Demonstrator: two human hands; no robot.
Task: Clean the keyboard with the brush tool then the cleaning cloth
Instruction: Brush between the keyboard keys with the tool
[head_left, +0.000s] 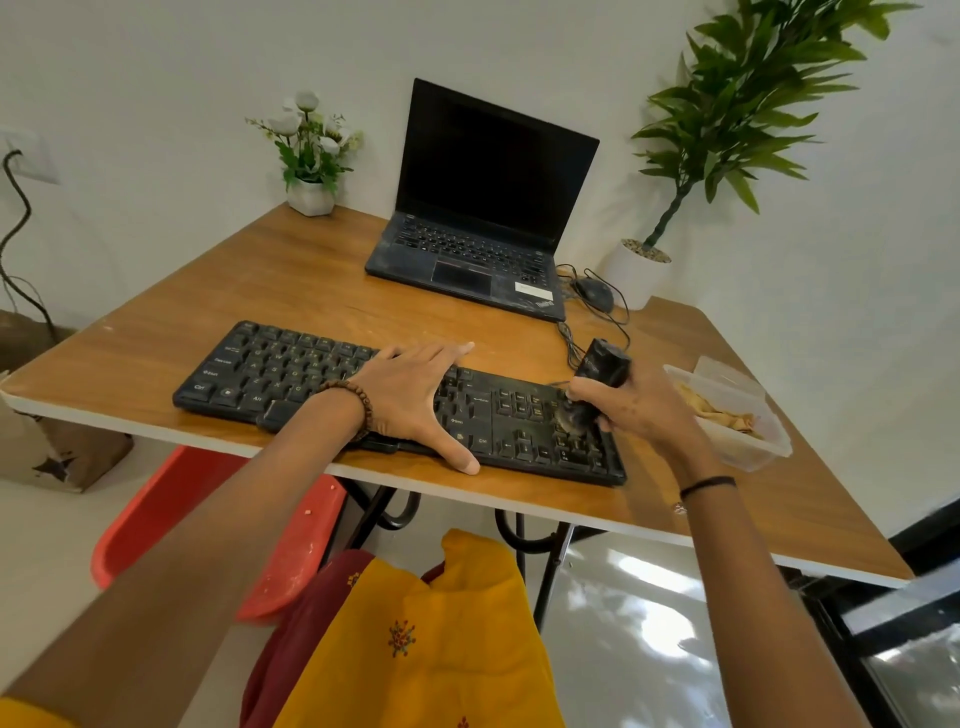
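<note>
The work stood in its first stage, the brushing. The black keyboard (291, 374) lay near the front edge of the wooden worktop (260, 280), its right end reaching almost to a clear plastic container (753, 457). The left hand (410, 395) lay flat across the middle of the keys, its fingers (447, 353) straight and spread and the thumb down at the near edge, steadying the board rather than gripping it. The right hand (639, 410) had its fingers (587, 389) curled round the dark barrel of the brush tool (602, 364), which leaned away from the person, with the bristles (571, 418) pressed onto the number pad at the keyboard's right end.

Grey dust showed on the keys round the bristles, so that corner was probably not finished. Whether the letter keys on the left had been brushed could not be told from this view. No cloth was in either hand, so the wiping step had not begun. Something tan and crumpled lay in the container, perhaps the cleaning cloth, though that was not certain. By this reckoning well over half the task remained.
</note>
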